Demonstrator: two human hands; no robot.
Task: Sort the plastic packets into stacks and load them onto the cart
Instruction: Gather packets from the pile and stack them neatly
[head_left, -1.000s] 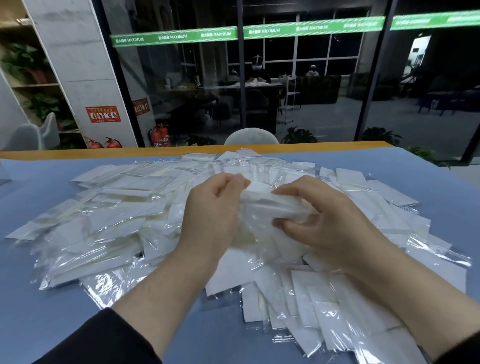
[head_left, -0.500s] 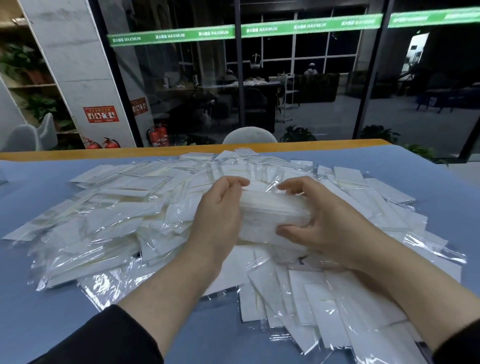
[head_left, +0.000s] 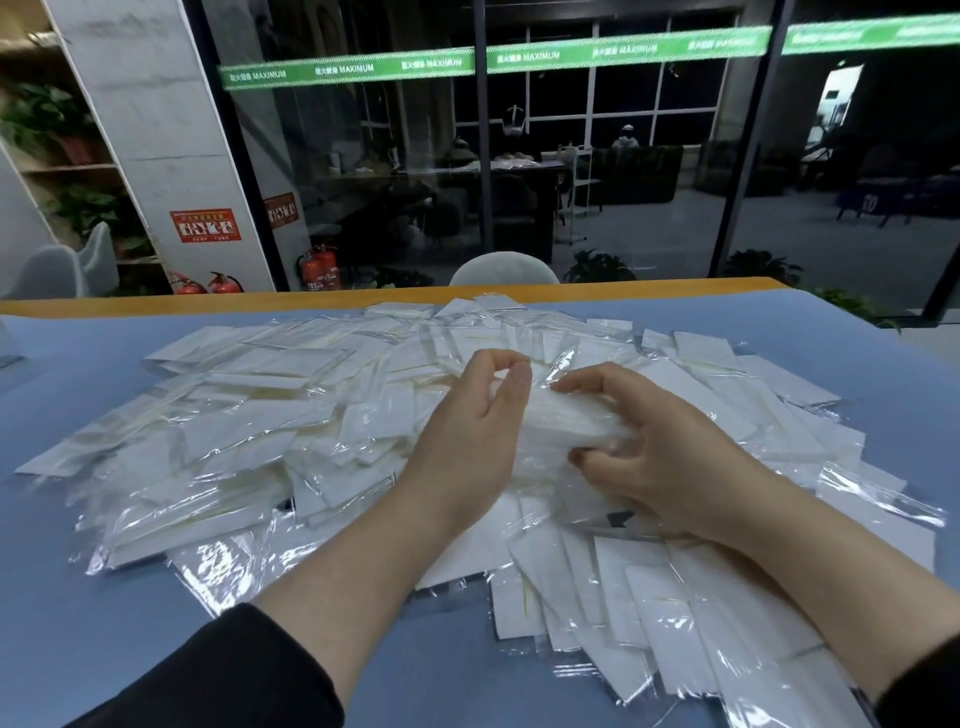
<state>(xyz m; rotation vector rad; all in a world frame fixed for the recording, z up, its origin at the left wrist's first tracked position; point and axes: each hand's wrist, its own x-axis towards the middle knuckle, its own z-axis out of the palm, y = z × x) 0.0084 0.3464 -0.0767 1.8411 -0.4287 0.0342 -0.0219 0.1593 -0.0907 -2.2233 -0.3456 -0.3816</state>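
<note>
Packets of clear plastic, each with a white sheet inside, lie in a wide loose heap across the blue table, overlapping at every angle and spreading from the far wooden edge to the near right corner. Above the middle of the heap both hands hold a small stack of packets between them. The left hand is at the stack's left end, fingers curled over the top and thumb raised beside them, pinching the end. The right hand grips the right end, with its forefinger stretched along the top edge and its thumb tucked under the near side, so the fingers are curled narrowly around the bundle. The stack sits just above the loose packets, and whether its underside touches them cannot be told. Both forearms are bare, with dark sleeves pushed up toward the elbows; the right forearm rests on the packets at the near right.

Beyond the table stands the rounded back of a pale chair. A glass wall with a green band across it stands behind that. Red fire extinguishers stand on the floor at the left, near a white pillar bearing a red sign. Potted plants sit along the glass at the right.
</note>
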